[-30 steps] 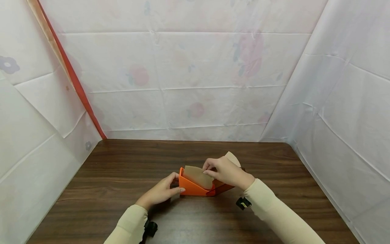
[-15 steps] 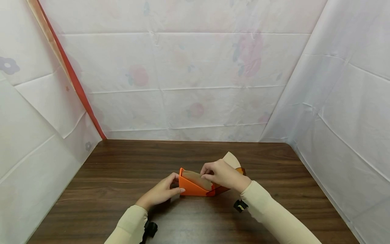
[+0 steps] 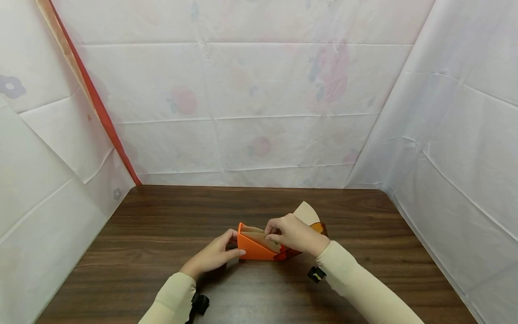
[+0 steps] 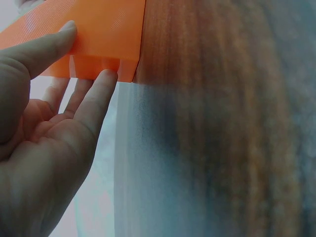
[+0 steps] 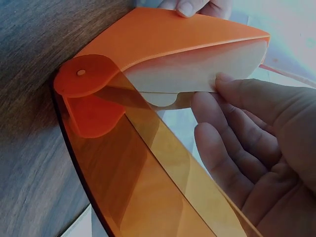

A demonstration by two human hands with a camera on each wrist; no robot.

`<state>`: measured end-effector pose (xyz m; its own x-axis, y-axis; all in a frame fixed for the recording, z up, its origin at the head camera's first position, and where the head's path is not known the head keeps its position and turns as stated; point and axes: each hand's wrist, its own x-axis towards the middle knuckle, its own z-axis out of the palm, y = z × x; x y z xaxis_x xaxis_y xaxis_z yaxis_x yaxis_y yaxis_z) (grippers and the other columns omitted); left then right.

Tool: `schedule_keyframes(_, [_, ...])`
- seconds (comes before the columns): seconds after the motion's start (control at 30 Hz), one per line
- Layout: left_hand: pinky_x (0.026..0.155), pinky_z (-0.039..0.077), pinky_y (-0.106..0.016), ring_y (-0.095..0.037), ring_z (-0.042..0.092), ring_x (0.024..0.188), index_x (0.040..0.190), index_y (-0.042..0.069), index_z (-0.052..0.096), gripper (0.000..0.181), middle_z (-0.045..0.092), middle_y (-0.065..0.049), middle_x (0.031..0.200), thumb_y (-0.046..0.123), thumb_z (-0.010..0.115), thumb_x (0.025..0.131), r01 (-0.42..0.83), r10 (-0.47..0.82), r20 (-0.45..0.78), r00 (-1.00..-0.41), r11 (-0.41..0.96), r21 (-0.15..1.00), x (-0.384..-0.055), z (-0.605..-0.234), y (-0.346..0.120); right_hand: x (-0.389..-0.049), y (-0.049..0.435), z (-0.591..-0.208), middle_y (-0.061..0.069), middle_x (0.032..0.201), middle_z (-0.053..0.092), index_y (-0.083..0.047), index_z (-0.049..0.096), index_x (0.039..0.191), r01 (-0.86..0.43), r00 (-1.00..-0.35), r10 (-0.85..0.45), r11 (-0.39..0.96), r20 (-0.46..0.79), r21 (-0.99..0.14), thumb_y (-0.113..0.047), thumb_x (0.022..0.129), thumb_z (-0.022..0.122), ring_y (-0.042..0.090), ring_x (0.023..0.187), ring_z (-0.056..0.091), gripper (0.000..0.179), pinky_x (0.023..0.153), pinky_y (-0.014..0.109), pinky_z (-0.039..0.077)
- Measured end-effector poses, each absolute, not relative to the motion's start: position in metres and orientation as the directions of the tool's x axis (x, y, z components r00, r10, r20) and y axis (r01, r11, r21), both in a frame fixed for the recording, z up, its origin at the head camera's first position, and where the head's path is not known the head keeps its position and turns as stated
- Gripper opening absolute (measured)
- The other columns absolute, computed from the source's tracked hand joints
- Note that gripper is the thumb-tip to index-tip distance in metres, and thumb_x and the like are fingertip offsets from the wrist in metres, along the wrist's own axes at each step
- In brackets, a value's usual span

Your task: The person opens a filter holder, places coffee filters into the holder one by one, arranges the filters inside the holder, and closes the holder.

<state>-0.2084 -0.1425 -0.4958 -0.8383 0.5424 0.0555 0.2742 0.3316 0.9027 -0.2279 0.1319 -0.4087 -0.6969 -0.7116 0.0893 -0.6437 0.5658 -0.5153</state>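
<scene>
An orange wedge-shaped filter holder (image 3: 255, 251) stands on the table, its hinged see-through amber lid (image 5: 136, 168) swung open to the right. My left hand (image 3: 212, 256) grips the holder's left end, thumb on the near wall and fingers at the back, as the left wrist view shows. Brown paper coffee filters (image 3: 261, 237) sit inside the holder. With thumb and index finger, my right hand (image 3: 294, 234) pinches the upper edge of a filter (image 5: 197, 69) that is mostly down inside. Another pale filter (image 3: 307, 213) sticks up behind the right hand at the lid.
The dark wood-grain table (image 3: 182, 207) extends around the holder on every side. White patterned sheets (image 3: 259, 90) hang behind it and at both sides. A black wrist camera (image 3: 316, 274) hangs below the right sleeve.
The filter in my right hand has gone down into the holder, and that hand has shifted slightly left. More of the amber lid shows. My left hand has stayed in place.
</scene>
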Motion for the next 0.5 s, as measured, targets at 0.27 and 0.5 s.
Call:
schedule_keyframes(0.27, [0.096, 0.048, -0.040, -0.023, 0.058, 0.118, 0.125, 0.011, 0.052, 0.033, 0.062, -0.004, 0.124, 0.026, 0.066, 0.099, 0.266, 0.544, 0.048, -0.838, 0.331, 0.905, -0.2071, -0.4955, -0.1432, -0.2276, 0.1288, -0.4133, -0.008, 0.075, 0.067, -0.011, 0.072, 0.095, -0.649, -0.697, -0.712, 0.574, 0.087, -0.500, -0.017, 0.094, 0.073, 0.000, 0.057, 0.051, 0.006, 0.056, 0.020, 0.048])
schedule_keyframes(0.5, [0.096, 0.048, -0.040, -0.024, 0.058, 0.119, 0.125, 0.011, 0.051, 0.033, 0.062, -0.004, 0.125, 0.026, 0.066, 0.099, 0.271, 0.546, 0.055, -0.836, 0.323, 0.907, -0.2074, -0.4954, -0.1439, -0.2286, 0.1282, -0.4138, -0.008, 0.077, 0.068, -0.014, 0.071, 0.094, -0.652, -0.700, -0.709, 0.581, 0.092, -0.487, -0.015, 0.093, 0.074, 0.000, 0.061, 0.054, 0.004, 0.059, 0.020, 0.050])
